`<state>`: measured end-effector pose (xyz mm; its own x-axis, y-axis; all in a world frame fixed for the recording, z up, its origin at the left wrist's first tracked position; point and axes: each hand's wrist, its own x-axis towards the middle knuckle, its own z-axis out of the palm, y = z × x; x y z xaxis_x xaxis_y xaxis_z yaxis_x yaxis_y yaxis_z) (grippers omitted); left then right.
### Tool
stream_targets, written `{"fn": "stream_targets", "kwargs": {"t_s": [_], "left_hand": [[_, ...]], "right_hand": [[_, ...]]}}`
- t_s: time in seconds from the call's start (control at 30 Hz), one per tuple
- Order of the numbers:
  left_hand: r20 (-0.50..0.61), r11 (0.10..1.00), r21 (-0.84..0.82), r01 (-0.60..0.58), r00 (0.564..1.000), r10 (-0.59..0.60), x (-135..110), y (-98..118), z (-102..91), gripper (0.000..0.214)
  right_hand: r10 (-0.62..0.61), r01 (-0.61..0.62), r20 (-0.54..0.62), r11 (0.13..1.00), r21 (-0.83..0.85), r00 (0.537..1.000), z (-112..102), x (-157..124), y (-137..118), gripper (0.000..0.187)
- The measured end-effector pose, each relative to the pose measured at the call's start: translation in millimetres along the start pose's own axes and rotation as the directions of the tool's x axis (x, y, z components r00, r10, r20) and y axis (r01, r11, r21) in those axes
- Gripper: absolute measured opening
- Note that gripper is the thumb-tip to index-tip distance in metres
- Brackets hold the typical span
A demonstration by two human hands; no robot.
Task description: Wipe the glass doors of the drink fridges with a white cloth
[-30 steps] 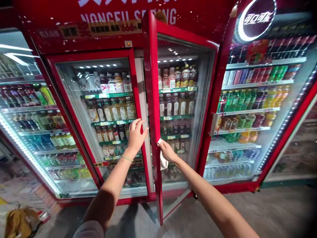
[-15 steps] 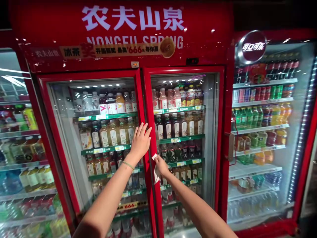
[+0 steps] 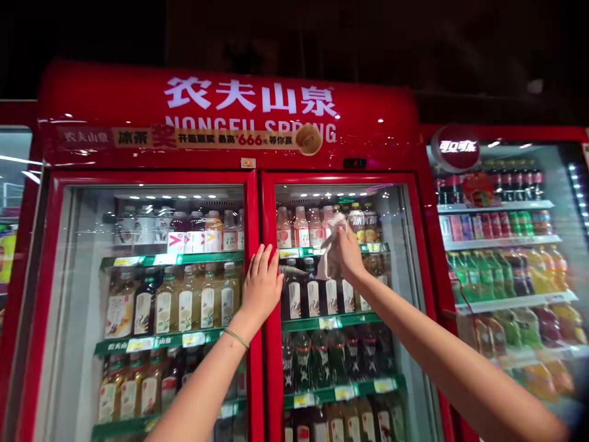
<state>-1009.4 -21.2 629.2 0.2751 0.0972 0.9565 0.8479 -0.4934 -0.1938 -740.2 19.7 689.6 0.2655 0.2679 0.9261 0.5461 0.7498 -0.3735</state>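
My left hand (image 3: 262, 285) lies flat with fingers stretched out on the red frame between the two glass doors of a red drinks fridge (image 3: 221, 116). My right hand (image 3: 347, 252) is closed on a white cloth (image 3: 330, 255) and presses it against the glass of the right door (image 3: 391, 276), near the top shelf. Both doors are closed. Behind the glass stand rows of bottles (image 3: 184, 304) on green-edged shelves.
A second red cooler (image 3: 506, 258) with cans and coloured bottles stands to the right. Another lit cooler (image 3: 11, 202) shows at the far left edge. The space above the fridges is dark.
The right door, open a second ago, is now closed. My right hand with the cloth has risen from the door's edge to the upper glass. My view has tilted upward.
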Motion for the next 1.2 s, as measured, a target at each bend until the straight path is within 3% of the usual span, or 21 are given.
{"fn": "stream_targets", "kwargs": {"t_s": [0.1,0.17,0.23,0.3,0.4,0.43,0.53,0.57,0.67,0.7,0.77,0.8,0.83,0.93,0.97,1.07,1.1,1.13,1.2], "left_hand": [[-0.079,0.997,0.036,0.075,0.994,-0.072,23.3,9.5,23.7,0.064],[-0.115,0.991,0.074,0.115,0.988,-0.106,34.2,12.5,37.3,0.066],[-0.151,0.979,0.125,0.158,0.979,-0.138,40.5,12.5,49.3,0.068],[-0.193,0.966,0.179,0.188,0.969,-0.153,42.4,10.0,60.0,0.070],[-0.235,0.956,0.237,0.175,0.965,-0.118,39.3,4.9,72.8,0.074],[-0.244,0.954,0.248,0.169,0.964,-0.107,37.8,3.4,75.8,0.076],[-0.262,0.953,0.255,0.166,0.960,-0.097,33.6,0.9,80.5,0.080],[-0.262,0.954,0.250,0.165,0.960,-0.097,32.4,0.7,80.9,0.081],[-0.251,0.961,0.235,0.145,0.964,-0.084,27.8,1.7,80.3,0.081],[-0.247,0.962,0.237,0.139,0.966,-0.079,25.9,2.4,79.9,0.081],[-0.245,0.959,0.251,0.132,0.967,-0.069,22.2,3.8,79.2,0.081],[-0.244,0.957,0.260,0.128,0.968,-0.063,20.6,4.5,78.9,0.081],[-0.243,0.956,0.267,0.122,0.968,-0.056,19.3,5.1,78.8,0.081],[-0.241,0.956,0.277,0.098,0.970,-0.030,17.1,6.0,78.8,0.080],[-0.243,0.957,0.276,0.092,0.970,-0.023,16.7,6.1,78.9,0.079],[-0.237,0.959,0.282,0.037,0.971,0.032,14.5,5.8,78.6,0.076],[-0.218,0.958,0.287,-0.008,0.973,0.073,13.4,5.6,78.3,0.074],[-0.191,0.955,0.291,-0.062,0.974,0.122,12.1,5.4,77.8,0.072],[-0.127,0.941,0.291,-0.172,0.968,0.216,9.8,5.0,76.8,0.063]], "right_hand": [[-0.159,0.151,-0.026,0.972,-0.182,0.987,19.1,56.2,-4.1,0.070],[-0.303,0.312,0.076,0.914,-0.259,0.950,33.2,73.5,-2.3,0.069],[-0.430,0.468,0.185,0.827,-0.313,0.884,43.8,82.6,-0.4,0.066],[-0.532,0.617,0.316,0.715,-0.328,0.785,51.3,91.2,-2.5,0.063],[-0.645,0.835,0.550,0.511,-0.204,0.530,62.0,109.7,-15.1,0.059],[-0.657,0.852,0.564,0.488,-0.187,0.500,66.6,116.2,-20.5,0.057],[-0.650,0.777,0.434,0.572,-0.260,0.624,83.1,128.7,-34.3,0.056],[-0.653,0.772,0.419,0.581,-0.257,0.631,88.6,129.9,-37.2,0.056],[-0.698,0.850,0.505,0.500,-0.166,0.508,101.7,129.0,-42.4,0.056],[-0.697,0.845,0.493,0.504,-0.180,0.521,105.0,128.4,-43.8,0.056],[-0.668,0.775,0.395,0.572,-0.269,0.631,110.7,128.2,-46.7,0.056],[-0.660,0.752,0.362,0.591,-0.293,0.659,113.1,128.6,-48.1,0.056],[-0.669,0.763,0.368,0.579,-0.288,0.646,115.0,129.4,-49.5,0.056],[-0.723,0.878,0.508,0.442,-0.183,0.469,116.3,133.5,-52.0,0.055],[-0.717,0.880,0.519,0.439,-0.183,0.466,115.1,134.8,-52.3,0.055],[-0.644,0.762,0.407,0.564,-0.318,0.648,108.4,135.7,-51.6,0.057],[-0.636,0.750,0.398,0.570,-0.336,0.662,105.2,135.3,-50.6,0.058],[-0.645,0.774,0.428,0.544,-0.324,0.633,101.6,135.2,-49.3,0.058],[-0.669,0.845,0.521,0.470,-0.257,0.531,93.0,136.1,-45.4,0.057]]}}
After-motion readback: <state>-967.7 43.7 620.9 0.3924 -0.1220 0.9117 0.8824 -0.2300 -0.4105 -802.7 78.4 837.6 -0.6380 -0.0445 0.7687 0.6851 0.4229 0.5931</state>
